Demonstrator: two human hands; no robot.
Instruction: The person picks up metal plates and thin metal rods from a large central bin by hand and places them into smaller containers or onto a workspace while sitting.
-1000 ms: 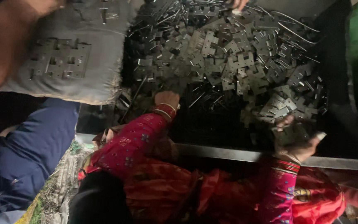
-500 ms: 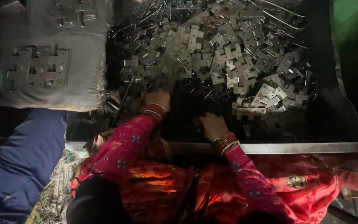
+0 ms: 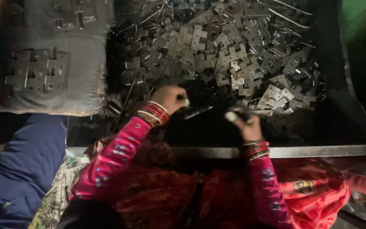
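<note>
View: head camera, looking down; only this view supplied.
Surface: a dark tray (image 3: pixel 344 127) with a pale metal front rim (image 3: pixel 310 151) running across the frame, lit poorly.
Contents: a heap of flat grey metal hinge plates (image 3: pixel 234 55) fills the far and right part of the tray; thin metal pins (image 3: pixel 291 18) lie mixed in at the top. The near strip of the tray, just ahead of the rim, is mostly bare and black.
Surroundings: a grey cloth pad (image 3: pixel 77 80) lies left of the tray, with assembled hinges (image 3: pixel 37 70) laid in a row on it. Blue fabric (image 3: pixel 22 161) shows lower left; a green surface (image 3: pixel 363 17) upper right.
Left hand: left hand (image 3: pixel 169 98) is inside the tray at the near edge of the heap, fingers curled shut around a small dark piece; what it is cannot be told. Red bangles sit at the wrist.
Right hand: right hand (image 3: pixel 244 121) is low in the tray, close beside the left, fingers pinched on a small pale piece, blurred.
Clothing: pink patterned sleeves and red cloth (image 3: pixel 318 191) below the rim.
Change: a second ago the right hand lay far right by the rim; it now sits nearer the middle. The left hand has hardly shifted.
</note>
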